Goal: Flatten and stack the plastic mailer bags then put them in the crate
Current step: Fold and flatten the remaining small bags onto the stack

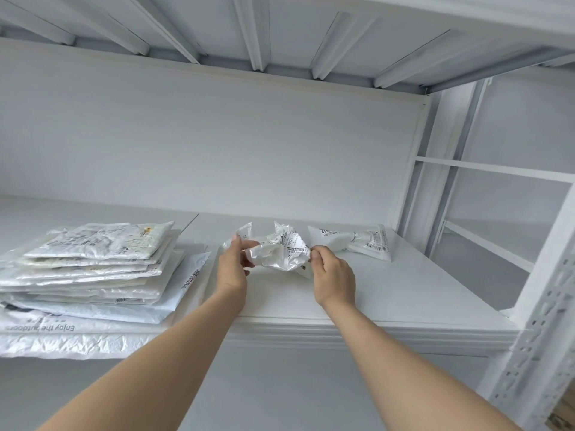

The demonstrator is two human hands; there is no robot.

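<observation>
**Item 1: crumpled mailer bag** (277,251). White and clear plastic, balled up, held just above the middle of the shelf (404,290). Its labels are creased: a barcode and scraps of print show, and the rest is too folded to read. Its far face and underside are hidden by its own folds.

**Left grip** (231,269). My thumb and fingers pinch the bag's left flap. The fingertips are partly hidden behind the plastic.

**Right grip** (333,275). My fingers are curled, with thumb and forefinger pinching the bag's right edge.

**Lie of item 1.** The long axis runs left to right between my two grips, roughly along the shelf's front edge. One corner pokes up at the left.

**Item 2: second mailer bag** (354,241). It lies on the shelf behind my right grip, twisted at its middle, long axis left to right. I cannot tell whether it touches item 1.

**Item 3: stack of flattened mailer bags** (93,262). It sits on the shelf to the left. The lowest bags overhang the front edge, and the stack's left side is cut off by the frame.

**Surround.** A perforated white post (535,321) stands at the right.
</observation>
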